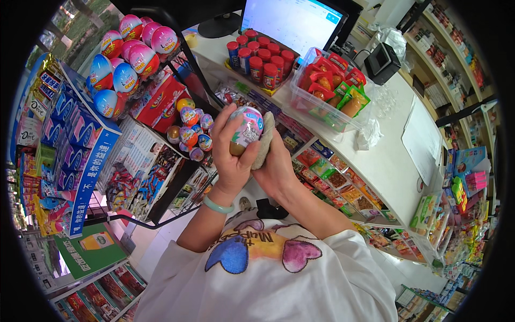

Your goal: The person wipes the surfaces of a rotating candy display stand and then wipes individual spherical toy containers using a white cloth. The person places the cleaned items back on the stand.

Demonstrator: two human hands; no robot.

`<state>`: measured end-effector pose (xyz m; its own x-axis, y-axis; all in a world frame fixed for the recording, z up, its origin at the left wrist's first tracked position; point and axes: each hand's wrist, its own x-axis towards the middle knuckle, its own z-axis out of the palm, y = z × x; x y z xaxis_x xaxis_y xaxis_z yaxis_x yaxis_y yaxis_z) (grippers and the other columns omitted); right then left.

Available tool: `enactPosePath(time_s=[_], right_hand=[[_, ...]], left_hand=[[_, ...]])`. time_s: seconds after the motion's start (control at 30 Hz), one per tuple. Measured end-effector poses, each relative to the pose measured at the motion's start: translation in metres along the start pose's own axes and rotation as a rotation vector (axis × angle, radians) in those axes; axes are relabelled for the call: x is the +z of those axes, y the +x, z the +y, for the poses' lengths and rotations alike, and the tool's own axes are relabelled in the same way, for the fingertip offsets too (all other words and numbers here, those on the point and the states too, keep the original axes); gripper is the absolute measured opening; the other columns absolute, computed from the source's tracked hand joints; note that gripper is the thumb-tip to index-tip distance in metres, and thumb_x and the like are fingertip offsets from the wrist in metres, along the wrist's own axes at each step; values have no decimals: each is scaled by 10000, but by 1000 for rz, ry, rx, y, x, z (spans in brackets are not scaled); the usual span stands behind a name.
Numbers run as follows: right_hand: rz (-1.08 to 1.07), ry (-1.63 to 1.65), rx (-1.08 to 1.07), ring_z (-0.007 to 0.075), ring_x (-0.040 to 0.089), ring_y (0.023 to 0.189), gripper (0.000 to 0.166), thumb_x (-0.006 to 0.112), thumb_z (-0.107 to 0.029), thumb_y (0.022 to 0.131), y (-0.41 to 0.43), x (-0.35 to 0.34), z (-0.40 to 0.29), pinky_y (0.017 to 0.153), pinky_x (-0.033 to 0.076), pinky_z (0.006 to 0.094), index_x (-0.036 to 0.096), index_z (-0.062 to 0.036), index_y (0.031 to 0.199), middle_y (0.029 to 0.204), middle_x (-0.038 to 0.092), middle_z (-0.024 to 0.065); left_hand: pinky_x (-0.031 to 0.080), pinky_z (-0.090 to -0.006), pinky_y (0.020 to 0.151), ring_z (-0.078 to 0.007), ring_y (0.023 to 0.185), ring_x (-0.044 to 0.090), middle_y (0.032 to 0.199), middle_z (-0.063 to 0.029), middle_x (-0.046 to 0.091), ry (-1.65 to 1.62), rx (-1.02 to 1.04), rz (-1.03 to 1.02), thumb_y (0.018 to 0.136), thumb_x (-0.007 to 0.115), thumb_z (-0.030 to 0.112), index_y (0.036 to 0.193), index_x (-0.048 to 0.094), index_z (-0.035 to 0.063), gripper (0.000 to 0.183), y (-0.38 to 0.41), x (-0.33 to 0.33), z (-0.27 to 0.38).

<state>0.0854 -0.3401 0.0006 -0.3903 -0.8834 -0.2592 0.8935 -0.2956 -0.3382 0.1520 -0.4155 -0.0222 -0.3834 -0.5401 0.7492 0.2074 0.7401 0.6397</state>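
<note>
My left hand (232,155) is wrapped around a plastic surprise egg (250,124) with a printed pink, blue and white wrapper and a brownish lower end. A jade-green bangle (217,205) circles that wrist. Against the egg's right side, my right hand (275,165) presses a folded grey-beige cloth (265,141). Just left of the hands lies a heap of small surprise eggs (190,135) on the display rack. Higher on the same rack, large pink and blue candy eggs (139,58) are piled up.
A white counter (374,155) holds red-capped canisters (270,76), a clear plastic bin (322,114) of packaged snacks, a monitor (291,24) and a small black device (382,62). Packaged goods fill shelves (342,177) beneath it. A blue gum display (86,177) stands at left.
</note>
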Motion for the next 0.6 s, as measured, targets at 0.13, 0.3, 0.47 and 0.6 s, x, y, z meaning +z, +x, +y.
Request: enactPosePath(time_s=[0.13,0.3,0.47,0.6], right_hand=[[-2,-83,43,204,540,1136,474,384,-443,986,-5,-8,-13,969,440,371,468,-80,1281,1252,545,78],[14,-355,79,187,594,1024,526,382,-527,962,-8,-22,-17,891,487,366,498,-99,1245,1140,599,65],[111,-375,17,175,604,910,496,371,-508,970,-15,-24,-11,796,504,326,507,-79,1178,1060,600,72],[178,-845,-426,255,512,1077,461,361,-379,996,-17,-42,8,936,397,350,424,0,1251,1173,509,168]], left_hand=[[313,-389,1057,-314,1285,409,1405,-204,395,-52,-182,-288,843,654,148,1302,472,9,513,16,-18,16],[390,-305,966,-182,1158,479,1276,-146,476,-486,-629,-421,921,553,133,1253,447,20,366,21,-33,9],[414,-285,899,-150,1030,497,1160,-102,503,-418,-696,-353,929,540,152,1256,417,19,374,8,-11,18],[407,-305,910,-183,1038,497,1159,-114,506,-192,-558,-58,928,544,169,1231,448,19,351,-15,22,20]])
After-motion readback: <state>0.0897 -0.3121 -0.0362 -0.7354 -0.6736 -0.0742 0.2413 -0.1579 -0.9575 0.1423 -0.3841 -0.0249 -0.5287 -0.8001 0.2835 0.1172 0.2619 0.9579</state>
